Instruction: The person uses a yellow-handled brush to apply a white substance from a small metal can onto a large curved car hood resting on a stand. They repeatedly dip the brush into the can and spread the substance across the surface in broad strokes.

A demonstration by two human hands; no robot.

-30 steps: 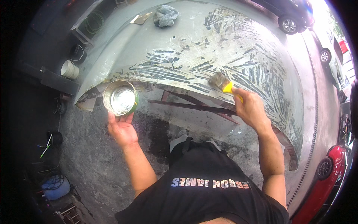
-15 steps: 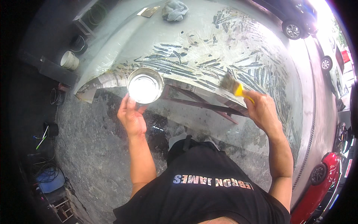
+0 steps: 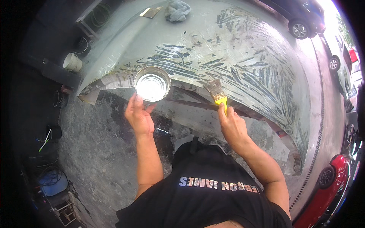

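My left hand (image 3: 140, 117) grips a round metal tin (image 3: 162, 73) by its near side, tilted so its shiny inside faces up. In my right hand (image 3: 234, 129) is a paintbrush (image 3: 219, 97) with a yellow handle, its bristles stained brown and pointing away from me. The bristles lie over the near edge of a large pale grey curved panel (image 3: 133, 41); whether they touch it I cannot tell. Dark, streaky strokes (image 3: 262, 76) cover much of the panel's middle and right. Newspaper strips (image 3: 114, 80) hang along its near edge.
A grey rag (image 3: 178, 10) and a small flat sheet (image 3: 151, 12) lie on the panel's far part. A white bucket (image 3: 72, 62) and a blue container (image 3: 53, 182) stand left. Parked at right are a dark car (image 3: 306, 17) and a red car (image 3: 330, 182). Below is stained concrete floor (image 3: 95, 144).
My right hand has swept the paintbrush left along the panel's near edge, toward the tin. My left hand and the tin have shifted slightly right.
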